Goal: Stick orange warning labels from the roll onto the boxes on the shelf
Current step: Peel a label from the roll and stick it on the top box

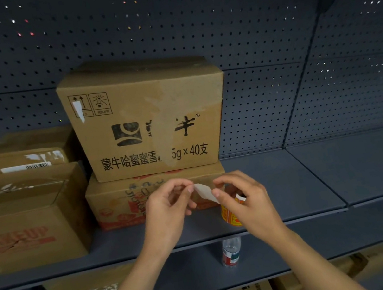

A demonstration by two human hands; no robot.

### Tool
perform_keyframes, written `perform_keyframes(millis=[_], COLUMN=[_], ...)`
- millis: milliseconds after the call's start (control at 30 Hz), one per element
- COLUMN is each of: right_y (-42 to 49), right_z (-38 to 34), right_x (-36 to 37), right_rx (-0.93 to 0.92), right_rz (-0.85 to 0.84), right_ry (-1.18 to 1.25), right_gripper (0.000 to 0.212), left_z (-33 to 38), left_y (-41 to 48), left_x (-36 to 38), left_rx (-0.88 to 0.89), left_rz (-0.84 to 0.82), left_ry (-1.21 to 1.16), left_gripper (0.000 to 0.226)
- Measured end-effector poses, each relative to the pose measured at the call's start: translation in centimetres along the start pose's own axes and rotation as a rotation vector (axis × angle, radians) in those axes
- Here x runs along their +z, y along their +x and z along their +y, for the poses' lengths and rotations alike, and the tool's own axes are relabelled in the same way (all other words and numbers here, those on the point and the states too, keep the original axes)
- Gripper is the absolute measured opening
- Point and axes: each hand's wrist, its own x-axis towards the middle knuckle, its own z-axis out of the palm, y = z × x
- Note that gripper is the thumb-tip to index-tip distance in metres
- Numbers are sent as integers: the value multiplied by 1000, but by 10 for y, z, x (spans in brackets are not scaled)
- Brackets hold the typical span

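Note:
My left hand [168,209] and my right hand [245,199] meet in front of the shelf, each pinching one end of a pale strip of label backing [204,192]. The orange label roll [230,215] hangs in my right hand, partly hidden behind the palm. Right behind the hands lies a flat box with red print [116,203], and a large brown box with black lettering [148,119] stands on top of it. No orange label shows on either box face.
Left of the stack are a brown box with red lettering [23,223] and a smaller one with a barcode [22,157]. The dark shelf board [304,176] runs off to the right. A plastic bottle [231,252] and more boxes sit on lower shelves.

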Motion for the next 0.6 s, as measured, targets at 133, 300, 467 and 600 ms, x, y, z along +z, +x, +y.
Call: perform_keyframes(millis=[133, 300, 467, 600], right_y=[0, 12, 18, 22], right_z=[-1, -5, -9, -10], right_x=[3, 4, -2, -7], right_rx=[221, 614, 649, 625], right_rz=[-24, 18, -76, -107], right_ry=[206, 512, 762, 846], right_gripper=[18, 27, 19, 12], left_z=[1, 6, 9, 10], left_y=[4, 6, 9, 12], left_x=[-5, -9, -13, -16], left_rx=[27, 86, 152, 194], left_rz=[-17, -91, -161, -206], left_ry=[-11, -41, 28, 108], left_gripper=[20, 26, 29, 34])
